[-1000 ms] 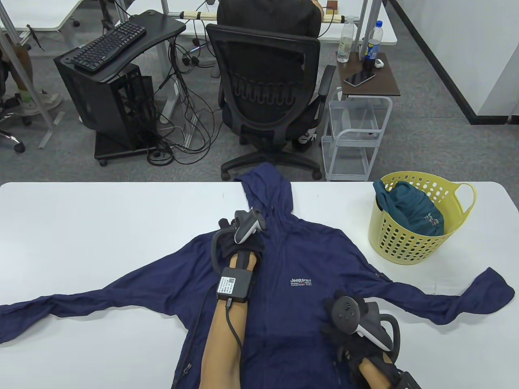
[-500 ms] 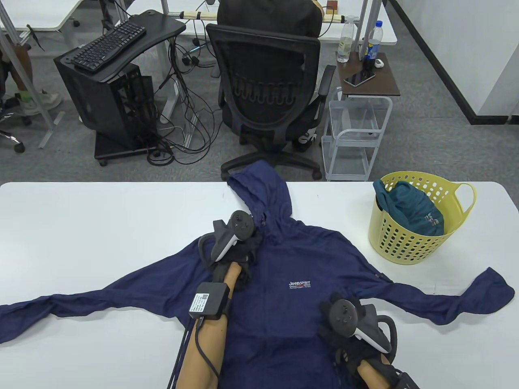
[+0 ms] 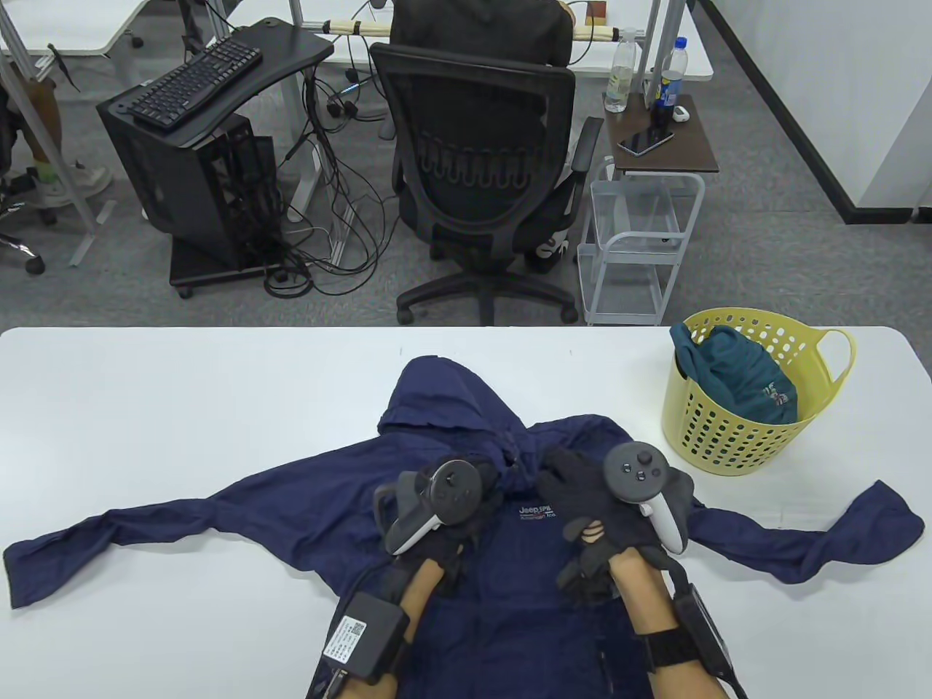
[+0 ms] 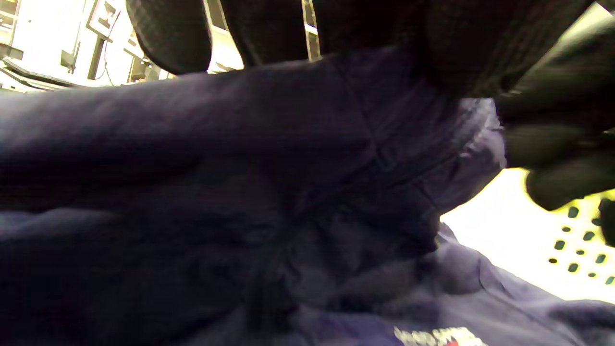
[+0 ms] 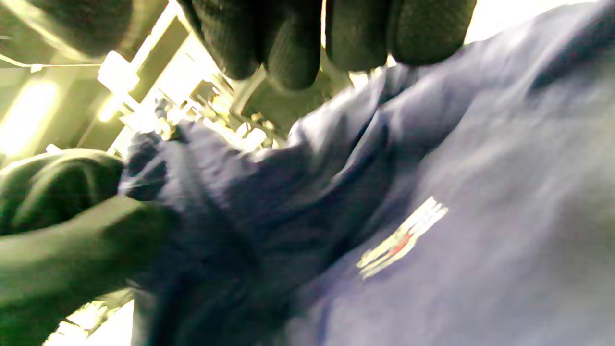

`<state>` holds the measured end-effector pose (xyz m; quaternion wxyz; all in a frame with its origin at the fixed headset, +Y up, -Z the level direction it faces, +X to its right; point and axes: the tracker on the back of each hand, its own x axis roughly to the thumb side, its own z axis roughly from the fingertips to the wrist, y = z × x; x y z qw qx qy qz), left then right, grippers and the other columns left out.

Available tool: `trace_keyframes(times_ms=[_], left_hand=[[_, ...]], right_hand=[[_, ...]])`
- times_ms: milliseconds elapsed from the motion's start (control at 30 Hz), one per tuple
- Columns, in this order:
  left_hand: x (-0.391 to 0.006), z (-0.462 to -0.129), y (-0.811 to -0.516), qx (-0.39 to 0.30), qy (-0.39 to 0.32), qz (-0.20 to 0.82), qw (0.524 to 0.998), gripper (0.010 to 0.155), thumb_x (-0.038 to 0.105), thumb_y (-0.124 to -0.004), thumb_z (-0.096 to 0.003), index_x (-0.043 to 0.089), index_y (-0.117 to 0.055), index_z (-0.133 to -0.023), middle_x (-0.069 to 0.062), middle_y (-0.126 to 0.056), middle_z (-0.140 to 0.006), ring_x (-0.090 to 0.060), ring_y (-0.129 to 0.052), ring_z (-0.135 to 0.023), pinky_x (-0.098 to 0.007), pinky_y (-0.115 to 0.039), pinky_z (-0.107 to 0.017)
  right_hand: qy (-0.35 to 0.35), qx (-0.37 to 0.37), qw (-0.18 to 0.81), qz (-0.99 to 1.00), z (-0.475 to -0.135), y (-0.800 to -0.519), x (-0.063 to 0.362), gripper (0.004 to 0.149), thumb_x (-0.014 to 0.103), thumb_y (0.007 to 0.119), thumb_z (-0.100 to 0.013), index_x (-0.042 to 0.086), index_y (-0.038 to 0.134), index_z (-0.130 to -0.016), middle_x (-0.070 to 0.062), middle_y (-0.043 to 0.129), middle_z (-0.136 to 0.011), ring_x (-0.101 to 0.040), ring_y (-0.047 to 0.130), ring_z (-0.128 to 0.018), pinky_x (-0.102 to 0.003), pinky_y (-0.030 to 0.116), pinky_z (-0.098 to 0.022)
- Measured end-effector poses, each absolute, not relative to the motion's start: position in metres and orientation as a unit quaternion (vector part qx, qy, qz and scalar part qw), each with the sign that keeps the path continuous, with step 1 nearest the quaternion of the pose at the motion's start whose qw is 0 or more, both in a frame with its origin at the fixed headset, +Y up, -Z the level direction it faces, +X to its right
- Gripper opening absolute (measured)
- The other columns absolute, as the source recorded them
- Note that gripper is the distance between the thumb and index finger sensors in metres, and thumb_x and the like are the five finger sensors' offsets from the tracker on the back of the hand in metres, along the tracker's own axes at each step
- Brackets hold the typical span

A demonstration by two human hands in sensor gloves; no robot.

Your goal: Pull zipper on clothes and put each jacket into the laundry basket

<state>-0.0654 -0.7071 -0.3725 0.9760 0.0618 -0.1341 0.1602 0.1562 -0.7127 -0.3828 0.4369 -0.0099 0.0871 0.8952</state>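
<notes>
A navy hooded jacket (image 3: 277, 502) lies front up on the white table (image 3: 145, 408), sleeves spread, hood (image 3: 444, 393) pointing away. Both gloved hands meet at its collar just above the chest logo (image 3: 535, 510). My left hand (image 3: 486, 475) grips bunched fabric on the collar's left side, seen as a pinch in the right wrist view (image 5: 120, 192). My right hand (image 3: 559, 470) holds the collar's right side, fingers (image 4: 552, 144) curled at the fabric edge. The zipper pull is hidden. The yellow laundry basket (image 3: 728, 437) stands at the right with a teal garment (image 3: 735, 378) inside.
The jacket's right sleeve (image 3: 859, 524) reaches close under the basket. Beyond the table's far edge stand an office chair (image 3: 480, 167) with a seated person, a white wire cart (image 3: 633, 247) and a black computer stand (image 3: 196, 145).
The jacket slid toward me, its hood now fully on the table. My left hand drew back with the collar. My right hand moved from the lower front up to the collar.
</notes>
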Motion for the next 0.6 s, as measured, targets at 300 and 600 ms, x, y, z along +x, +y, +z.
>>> trace_keyframes(times_ms=[300,600], left_hand=[[-0.065,-0.367,-0.715,0.048,-0.096,0.135,0.985,0.038,0.054,-0.082,-0.0336,0.041,-0.088,-0.069,0.018,-0.094,-0.090,-0.021,-0.087,-0.091,-0.056,-0.069,-0.065],[-0.057,-0.372,-0.712,0.011,-0.109,0.172,0.979,0.075,0.060,-0.076,-0.0338,0.048,-0.047,-0.102,0.014,-0.058,-0.116,-0.028,-0.050,-0.109,-0.061,-0.052,-0.073]], right_hand=[[0.076,-0.035,0.534,0.841,-0.405,-0.734,0.146,0.037,0.047,0.083,-0.046,0.043,0.084,-0.083,0.011,0.080,-0.090,-0.033,0.063,-0.092,-0.053,0.061,-0.068],[-0.007,-0.030,0.504,0.863,-0.390,-0.721,0.142,0.042,0.043,0.088,-0.044,0.041,0.081,-0.085,0.013,0.093,-0.079,-0.017,0.101,-0.063,-0.044,0.082,-0.057]])
